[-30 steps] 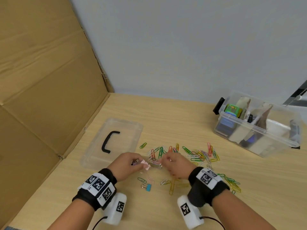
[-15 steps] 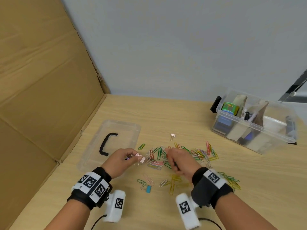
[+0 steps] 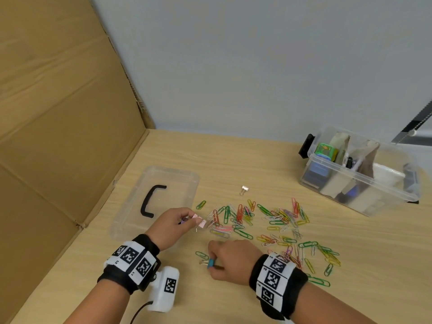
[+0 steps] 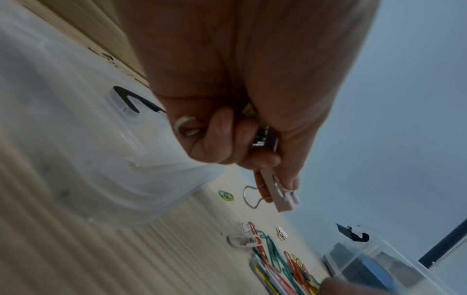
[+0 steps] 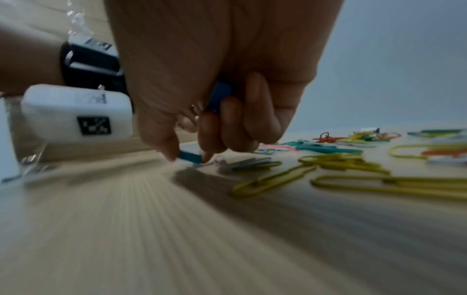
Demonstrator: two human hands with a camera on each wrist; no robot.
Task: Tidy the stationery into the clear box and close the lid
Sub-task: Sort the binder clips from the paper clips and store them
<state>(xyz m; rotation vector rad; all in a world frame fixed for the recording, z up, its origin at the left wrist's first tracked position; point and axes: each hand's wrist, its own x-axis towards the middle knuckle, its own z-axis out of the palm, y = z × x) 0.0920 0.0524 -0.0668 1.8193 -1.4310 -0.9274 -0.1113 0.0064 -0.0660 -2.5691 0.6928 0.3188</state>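
Fingers of my left hand (image 3: 173, 221) curl round pink binder clips (image 3: 200, 220) — pinched at the fingertips, held just above the table (image 3: 233, 160) by the near right corner of the lid (image 3: 163, 178). From the left wrist I see more metal tucked in that palm, though I cannot tell what. My right hand (image 3: 230, 259) is low on the wood, thumb and forefinger closing on a blue clip (image 3: 210, 263); the right wrist view shows something else blue held further up in the curled fingers. Paper clips (image 3: 268, 220) lie scattered between and to the right of my hands, and one silver clip (image 3: 244, 189) sits alone beyond them. The box (image 3: 364, 183) stands open at the far right, well apart from both hands — its lid lies flat on the left, handle (image 3: 150, 200) up, beside the cardboard (image 3: 58, 136).
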